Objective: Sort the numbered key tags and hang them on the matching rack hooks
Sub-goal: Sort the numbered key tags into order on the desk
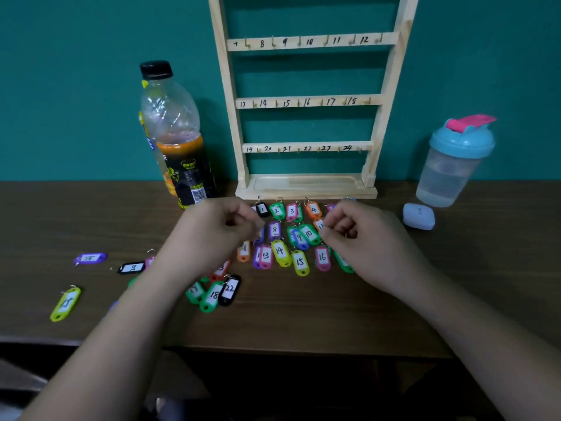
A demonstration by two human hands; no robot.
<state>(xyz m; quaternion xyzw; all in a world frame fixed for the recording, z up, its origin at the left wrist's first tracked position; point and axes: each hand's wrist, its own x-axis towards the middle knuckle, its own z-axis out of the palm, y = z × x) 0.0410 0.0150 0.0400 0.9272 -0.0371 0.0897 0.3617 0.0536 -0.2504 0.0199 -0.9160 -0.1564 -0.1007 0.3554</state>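
Note:
A wooden rack (306, 41) stands at the back of the table, with rails numbered 7 to 24 and bare hooks. In front of it, several coloured tags lie in rows: black 1 (261, 209), green 2 (277, 211), purple 8 (274, 230), green 10 (309, 233), yellow 14 (280, 252), pink 16 (322, 257). My left hand (218, 229) is curled, and its fingertips pinch a purple tag (259, 237) at the left end of the middle row. My right hand (355, 229) is curled too, pinching the orange tag 11 (318, 223). Both hands hide other tags.
Loose tags lie to the left: green 18 (212, 296), black 22 (229, 289), a yellow one (66, 302), a purple one (90, 258). A drink bottle (176, 141) stands left of the rack. A shaker cup (455, 165) and a small white case (419, 216) are on the right.

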